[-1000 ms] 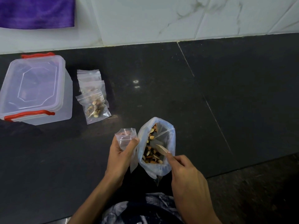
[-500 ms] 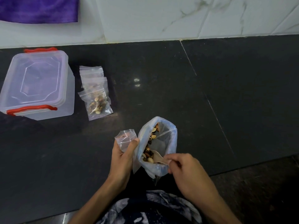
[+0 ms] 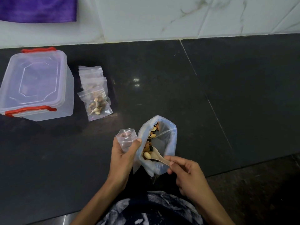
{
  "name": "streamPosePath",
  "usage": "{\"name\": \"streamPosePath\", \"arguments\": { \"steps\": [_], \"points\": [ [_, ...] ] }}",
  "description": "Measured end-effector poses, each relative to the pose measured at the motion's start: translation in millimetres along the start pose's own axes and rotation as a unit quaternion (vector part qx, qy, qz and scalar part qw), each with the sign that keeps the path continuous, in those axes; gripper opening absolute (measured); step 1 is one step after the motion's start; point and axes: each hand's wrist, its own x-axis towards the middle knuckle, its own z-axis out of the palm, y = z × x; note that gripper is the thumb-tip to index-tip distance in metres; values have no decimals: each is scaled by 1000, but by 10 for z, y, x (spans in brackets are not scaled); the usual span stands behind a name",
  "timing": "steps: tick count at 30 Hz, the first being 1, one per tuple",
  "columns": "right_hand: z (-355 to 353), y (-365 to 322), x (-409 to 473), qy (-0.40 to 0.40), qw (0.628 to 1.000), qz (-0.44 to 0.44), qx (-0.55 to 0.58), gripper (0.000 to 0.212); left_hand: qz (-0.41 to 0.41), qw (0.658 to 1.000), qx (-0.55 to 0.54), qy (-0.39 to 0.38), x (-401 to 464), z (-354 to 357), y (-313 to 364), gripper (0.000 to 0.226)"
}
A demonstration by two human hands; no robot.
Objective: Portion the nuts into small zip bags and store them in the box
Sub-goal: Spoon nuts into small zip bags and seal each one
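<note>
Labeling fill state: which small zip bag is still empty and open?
The small zip bag held in the left hand, mouth open, nothing inside. The zip bags beside the box lie flat, nuts visible.

A home kitchen: dark stone counter (image 3: 211, 95) against marbled wall tiles (image 3: 162, 18).

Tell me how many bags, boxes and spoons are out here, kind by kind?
Small zip bags: 4, three by the box, one in the left hand
Big nut bag: 1
Lidded box: 1
Spoon: 1
Total: 7
</note>
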Motion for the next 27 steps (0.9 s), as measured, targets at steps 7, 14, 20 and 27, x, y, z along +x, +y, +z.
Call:
{"name": "streamPosePath", "arguments": {
  "steps": [7, 14, 20, 27],
  "points": [
    [-23, 23, -65, 27, 1000, -7, 12, 30, 44, 999, 30, -2, -26, -5, 80, 37],
    [-185, 1, -140, 59, 998, -38, 0, 26, 161, 977, 136, -16, -120, -43, 194, 55],
    [-328, -244, -351, 79, 994, -76, 26, 25, 237, 945, 226, -1, -151, 67, 285, 42],
    [-241, -514, -582, 55, 973, -218, -61, 26, 283, 923, 259, 18, -138, 109, 282, 52]
  ]
}}
